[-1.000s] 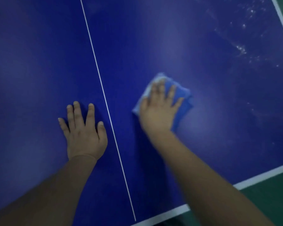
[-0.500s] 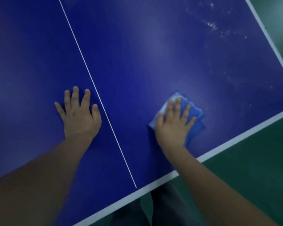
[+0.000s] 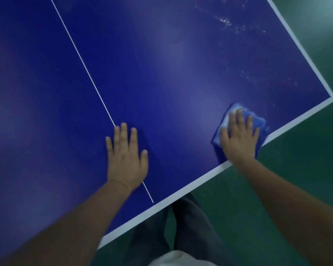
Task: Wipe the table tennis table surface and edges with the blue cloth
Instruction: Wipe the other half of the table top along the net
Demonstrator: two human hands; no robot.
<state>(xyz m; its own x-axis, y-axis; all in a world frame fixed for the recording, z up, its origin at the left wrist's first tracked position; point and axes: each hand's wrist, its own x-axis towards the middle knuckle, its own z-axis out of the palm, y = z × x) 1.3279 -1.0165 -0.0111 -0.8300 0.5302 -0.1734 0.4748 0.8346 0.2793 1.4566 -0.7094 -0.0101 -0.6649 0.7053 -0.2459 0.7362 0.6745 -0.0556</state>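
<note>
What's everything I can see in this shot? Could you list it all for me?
table tennis table: one, dark blue top with a white border, fills most of the view
centre line: one, thin white, runs from the top left down toward the near edge
blue cloth: one, lighter blue, folded, flat on the table at the near edge, close to the right corner
white specks: a scatter, on the table surface at the upper right
floor: green, beyond the table's edges at right and bottom
trousers: dark, below the near edge
left hand: fingers straight, flat on the table across the centre line
right hand: fingers spread, pressing on the cloth
</note>
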